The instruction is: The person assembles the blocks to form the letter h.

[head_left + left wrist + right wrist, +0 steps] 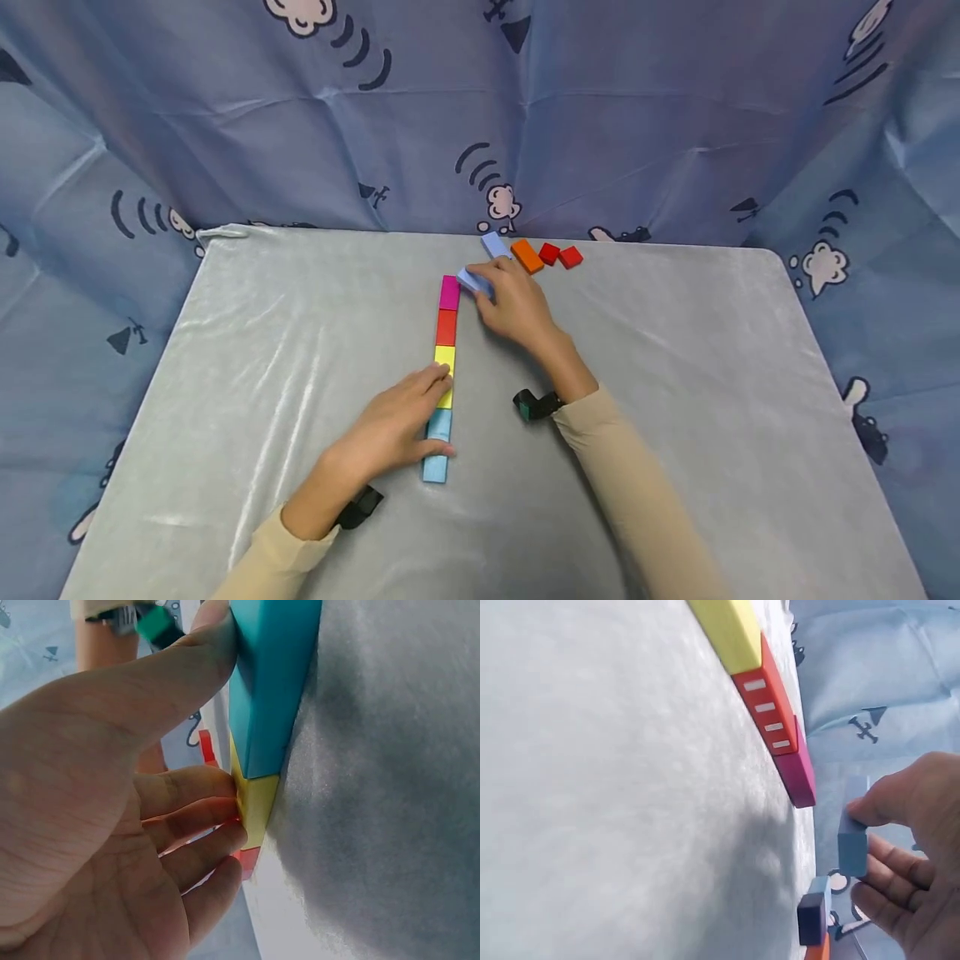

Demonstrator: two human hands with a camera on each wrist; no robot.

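Note:
A straight row of blocks runs away from me on the table, with a magenta block (449,292) at its far end. Behind it come a red block (446,327), a yellow block (446,355) and light blue blocks (439,423) at the near end. My left hand (393,421) rests against the row from the left, its thumb on the light blue part and fingertips touching the yellow. Between thumb and fingers, my right hand (517,304) pinches a periwinkle-blue block (853,851), raised just right of the magenta end. White rectangles mark the red block's side (765,707).
At the table's back edge lie another periwinkle-blue block (495,245), an orange block (527,256) and two small red blocks (549,253). A grey cloth covers the table (712,400). Blue patterned curtains (637,125) hang behind and at both sides.

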